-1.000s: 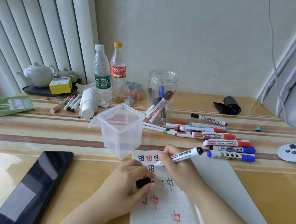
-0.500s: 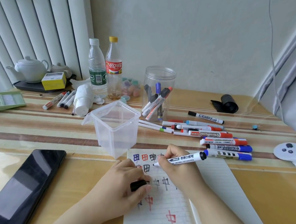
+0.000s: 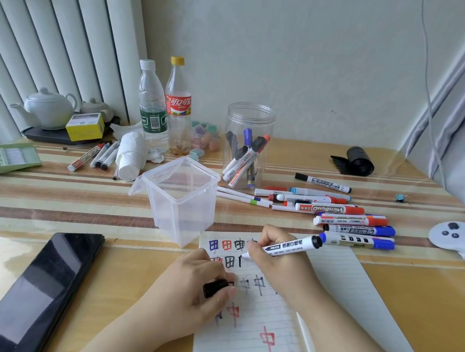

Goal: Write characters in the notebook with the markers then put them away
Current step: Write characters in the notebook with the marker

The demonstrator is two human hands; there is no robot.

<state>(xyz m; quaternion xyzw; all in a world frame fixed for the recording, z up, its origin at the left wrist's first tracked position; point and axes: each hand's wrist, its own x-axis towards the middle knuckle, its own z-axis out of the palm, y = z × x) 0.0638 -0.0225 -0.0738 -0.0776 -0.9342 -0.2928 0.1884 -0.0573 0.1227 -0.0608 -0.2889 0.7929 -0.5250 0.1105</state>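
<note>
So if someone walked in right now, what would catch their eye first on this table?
Probably the right hand writing with a black marker in the notebook at the near edge, among red, blue and black characters. The left hand beside it pinches the black cap. Behind stands a clear square tub, with loose markers to its right.

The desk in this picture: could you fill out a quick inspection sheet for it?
Surface: striped table under a clear cover.
Job's things: notebook open, with blue, red and black characters; loose markers beside it; more in the round jar; square tub holds none.
Clutter: phone, two bottles, teapot, black roll.
Hands: right hand grips a black marker, tip on the page; left hand pinches its cap.
Cables: thin cord on the wall.
Surroundings: blinds, plain wall.
</note>
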